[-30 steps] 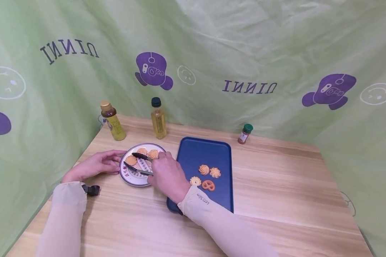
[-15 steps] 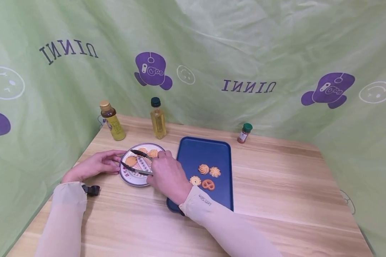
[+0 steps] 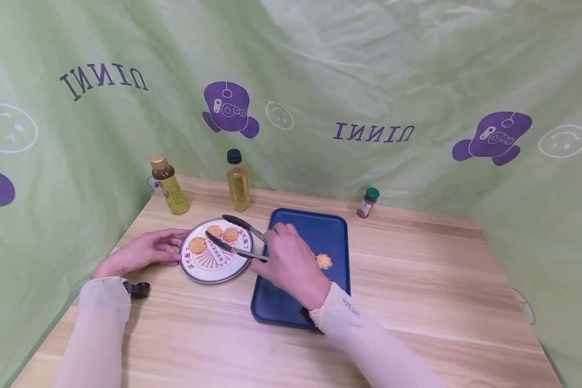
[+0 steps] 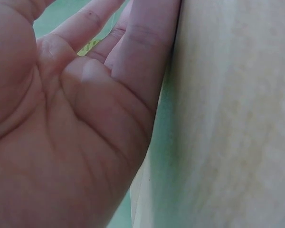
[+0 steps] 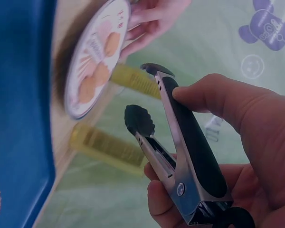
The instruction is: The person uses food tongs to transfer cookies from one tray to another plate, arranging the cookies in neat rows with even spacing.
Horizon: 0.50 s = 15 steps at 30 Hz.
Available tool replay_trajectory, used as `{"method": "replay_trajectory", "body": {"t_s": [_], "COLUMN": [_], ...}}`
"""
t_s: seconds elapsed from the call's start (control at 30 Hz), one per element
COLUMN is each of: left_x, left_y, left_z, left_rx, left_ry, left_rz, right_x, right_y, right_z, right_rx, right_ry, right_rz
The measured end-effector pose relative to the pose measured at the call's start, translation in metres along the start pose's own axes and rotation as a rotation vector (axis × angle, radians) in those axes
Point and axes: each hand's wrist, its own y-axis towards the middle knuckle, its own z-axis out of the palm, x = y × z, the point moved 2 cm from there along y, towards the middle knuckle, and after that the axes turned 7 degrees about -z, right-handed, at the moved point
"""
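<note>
The right hand (image 3: 293,264) grips spread tongs (image 5: 195,142) over the plate's (image 3: 213,276) three o'clock side, the left hand (image 3: 147,250), fingers apart, touches nine o'clock, and three cookies (image 3: 197,245) sit from ten to one.

Tan-capped bottle (image 3: 172,187), dark-capped bottle (image 3: 238,186), green-capped jar (image 3: 367,203); green curtain (image 3: 310,64) behind.

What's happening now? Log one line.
right hand: holds open, empty tongs | left hand: at plate rim | three cookies: on plate

Forearms (image 3: 98,328) stretched forward, left hand (image 3: 144,251) with extended fingers, right hand (image 3: 292,264) gripping
</note>
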Motion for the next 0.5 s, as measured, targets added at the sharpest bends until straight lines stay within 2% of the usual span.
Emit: {"method": "replay_trajectory", "body": {"t_s": [0.33,0.5], "left_x": [-0.003,-0.002], "left_y": [-0.003,0.000], "left_z": [0.001,0.003], "left_rx": [-0.013,-0.011], "left_ry": [0.033,0.013], "left_rz": [-0.005,-0.009], "right_x": [-0.031,-0.043], "right_y": [-0.040,-0.060], "right_z": [-0.012,-0.019], "right_rx": [0.049,0.047], "right_ry": [0.001,0.010], "right_rz": [0.114,0.157]}}
